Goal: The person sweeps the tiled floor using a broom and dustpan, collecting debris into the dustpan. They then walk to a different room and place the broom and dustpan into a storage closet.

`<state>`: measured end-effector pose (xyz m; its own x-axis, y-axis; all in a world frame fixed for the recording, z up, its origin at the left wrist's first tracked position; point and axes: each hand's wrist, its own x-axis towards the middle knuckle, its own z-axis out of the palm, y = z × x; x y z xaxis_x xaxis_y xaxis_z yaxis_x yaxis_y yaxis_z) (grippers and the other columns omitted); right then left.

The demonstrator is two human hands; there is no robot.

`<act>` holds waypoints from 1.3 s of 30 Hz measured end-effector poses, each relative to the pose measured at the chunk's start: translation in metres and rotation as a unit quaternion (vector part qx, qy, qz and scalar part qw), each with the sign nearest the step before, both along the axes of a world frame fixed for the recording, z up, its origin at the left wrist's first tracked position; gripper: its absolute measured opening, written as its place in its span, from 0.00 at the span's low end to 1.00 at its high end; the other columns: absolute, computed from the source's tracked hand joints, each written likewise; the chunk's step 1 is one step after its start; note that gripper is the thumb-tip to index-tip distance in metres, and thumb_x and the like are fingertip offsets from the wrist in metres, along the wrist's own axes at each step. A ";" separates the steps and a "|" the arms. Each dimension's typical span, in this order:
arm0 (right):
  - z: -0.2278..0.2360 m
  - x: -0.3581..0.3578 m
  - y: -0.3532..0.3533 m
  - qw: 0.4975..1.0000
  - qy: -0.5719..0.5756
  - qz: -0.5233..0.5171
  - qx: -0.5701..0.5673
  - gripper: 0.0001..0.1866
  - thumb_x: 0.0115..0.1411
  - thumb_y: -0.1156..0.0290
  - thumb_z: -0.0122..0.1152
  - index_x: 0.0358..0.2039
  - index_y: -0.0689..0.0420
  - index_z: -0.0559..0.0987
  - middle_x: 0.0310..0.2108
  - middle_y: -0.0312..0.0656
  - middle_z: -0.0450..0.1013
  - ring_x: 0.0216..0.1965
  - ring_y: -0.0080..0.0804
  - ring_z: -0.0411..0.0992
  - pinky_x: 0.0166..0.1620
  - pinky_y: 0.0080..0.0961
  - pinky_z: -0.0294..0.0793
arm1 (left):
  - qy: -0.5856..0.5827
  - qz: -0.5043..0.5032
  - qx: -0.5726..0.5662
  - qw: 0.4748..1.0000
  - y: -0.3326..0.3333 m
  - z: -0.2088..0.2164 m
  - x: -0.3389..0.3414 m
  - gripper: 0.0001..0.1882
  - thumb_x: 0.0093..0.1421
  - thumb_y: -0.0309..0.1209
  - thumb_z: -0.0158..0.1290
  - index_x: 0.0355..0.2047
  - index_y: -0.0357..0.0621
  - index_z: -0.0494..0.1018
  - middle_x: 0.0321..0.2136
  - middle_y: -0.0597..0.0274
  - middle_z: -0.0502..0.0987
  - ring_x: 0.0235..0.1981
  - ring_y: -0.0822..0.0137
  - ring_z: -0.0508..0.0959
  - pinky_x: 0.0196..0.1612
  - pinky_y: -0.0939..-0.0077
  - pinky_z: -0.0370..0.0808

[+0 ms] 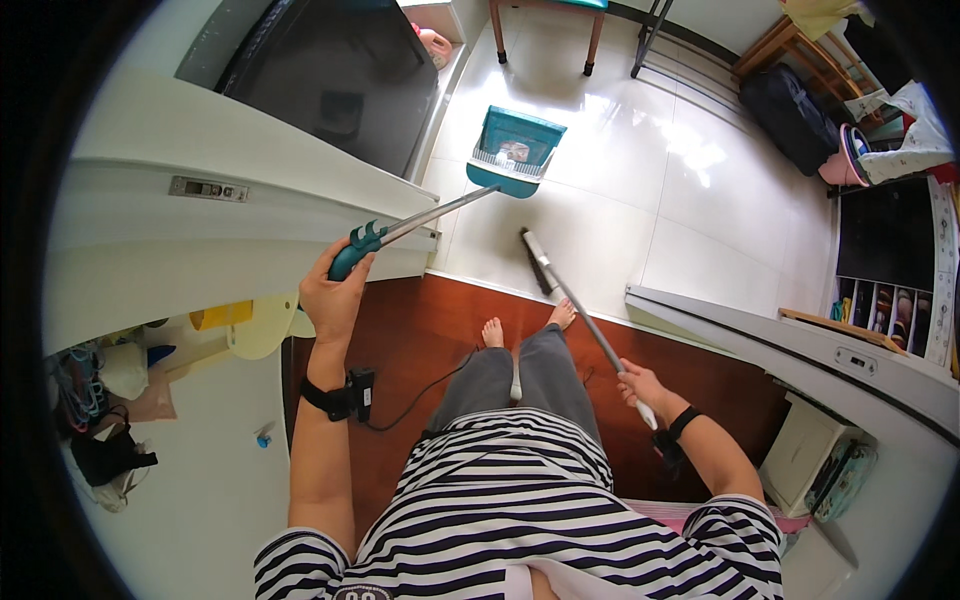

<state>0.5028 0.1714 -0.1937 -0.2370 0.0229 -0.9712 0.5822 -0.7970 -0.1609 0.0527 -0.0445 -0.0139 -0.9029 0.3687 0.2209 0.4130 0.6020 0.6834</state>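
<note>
My left hand (332,292) grips the teal handle of a long-handled dustpan. Its metal rod runs up and right to the teal dustpan (517,150), which rests on the white tiled floor with some debris inside. My right hand (640,385) holds the grey rod of a broom (560,285). The broom's dark head (535,262) touches the tiles just below the dustpan, a short gap apart from it. My bare feet (525,325) stand on the dark red-brown floor at the edge of the tiles.
A white door frame (200,190) stands at the left and another white panel (800,350) at the right. A dark screen (330,70) is at the upper left, wooden chair legs (545,40) at the top, bags and clothes (830,120) at the upper right.
</note>
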 end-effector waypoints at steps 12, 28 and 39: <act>0.005 0.020 0.107 0.998 0.048 -0.003 0.042 0.35 0.64 0.74 0.48 0.69 0.41 0.49 0.23 0.35 0.64 0.17 0.18 0.56 0.19 0.14 0.57 | 0.013 0.004 -0.093 0.996 0.054 0.024 0.006 0.17 0.47 0.34 0.66 0.38 0.45 0.79 0.20 0.65 0.77 0.21 0.76 0.74 0.27 0.81 0.70; 0.032 -0.028 0.005 0.960 0.029 -0.252 0.121 0.37 0.64 0.75 0.49 0.69 0.40 0.46 0.24 0.35 0.63 0.18 0.17 0.56 0.18 0.12 0.57 | 0.059 -0.218 -0.193 0.955 0.056 -0.019 -0.077 0.16 0.47 0.37 0.64 0.37 0.54 0.80 0.24 0.57 0.79 0.25 0.55 0.80 0.29 0.68 0.75; -0.073 -0.122 0.058 0.912 0.031 -0.388 0.128 0.37 0.61 0.80 0.45 0.66 0.42 0.43 0.21 0.33 0.57 0.17 0.18 0.56 0.17 0.14 0.56 | 0.080 -0.409 -0.192 0.888 0.080 -0.043 -0.118 0.14 0.46 0.34 0.63 0.37 0.54 0.80 0.26 0.61 0.80 0.27 0.58 0.80 0.30 0.69 0.75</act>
<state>0.3810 0.2295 -0.2666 -0.1074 0.4309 -0.8960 -0.1574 -0.8972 -0.4126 -0.0657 0.0356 -0.0570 -0.2662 0.9632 0.0381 0.8927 0.2314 0.3866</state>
